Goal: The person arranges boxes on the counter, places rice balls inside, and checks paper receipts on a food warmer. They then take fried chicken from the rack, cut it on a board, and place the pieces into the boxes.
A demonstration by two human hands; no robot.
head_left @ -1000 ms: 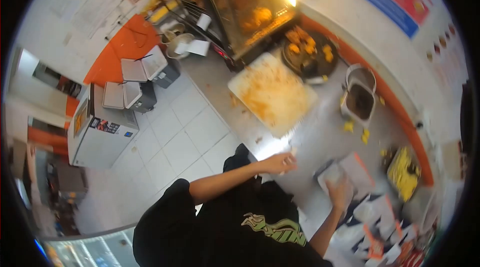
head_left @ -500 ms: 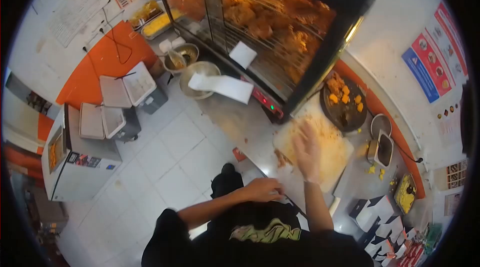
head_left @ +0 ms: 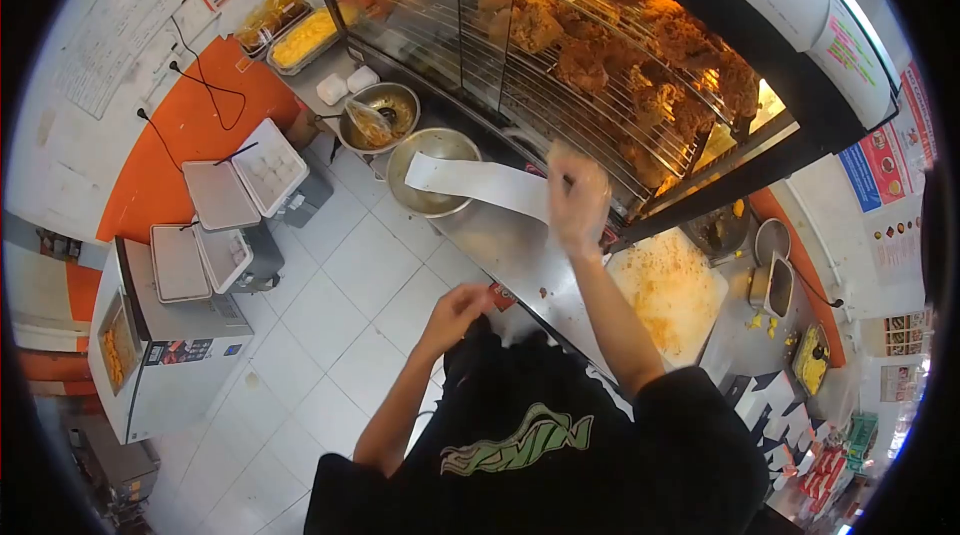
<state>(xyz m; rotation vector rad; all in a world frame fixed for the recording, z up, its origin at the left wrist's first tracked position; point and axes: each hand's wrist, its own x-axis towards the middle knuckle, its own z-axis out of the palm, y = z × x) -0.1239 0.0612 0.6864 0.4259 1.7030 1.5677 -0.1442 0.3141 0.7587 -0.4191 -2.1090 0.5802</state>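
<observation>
My right hand (head_left: pixel 578 200) is raised in front of the heated glass cabinet (head_left: pixel 490 45), its fingers curled closed; anything inside them is hidden. It overlaps the right end of a long white paper strip (head_left: pixel 480 180), and I cannot tell whether it grips the paper. The strip's other end hangs over a metal bowl (head_left: pixel 432 205). Lower and to the left, my left hand (head_left: pixel 458 318) hovers near the counter edge, beside a small red item (head_left: pixel 502 297). Its fingers are bent together with nothing visible in them. Fried pieces (head_left: pixel 582 65) lie on the cabinet's wire racks.
A stained white cutting board (head_left: pixel 668 295) lies on the counter, with a dark pan (head_left: pixel 718 230) and metal container (head_left: pixel 772 288) behind it. Folded boxes (head_left: pixel 775 415) stand at lower right. Left are open cool boxes (head_left: pixel 270 170), a white cabinet (head_left: pixel 180 335) and a second bowl (head_left: pixel 398 107).
The view has shifted toward the cabinet. My right hand has moved from above the cutting board to the paper strip's end and curled its fingers. My left hand has moved left and up.
</observation>
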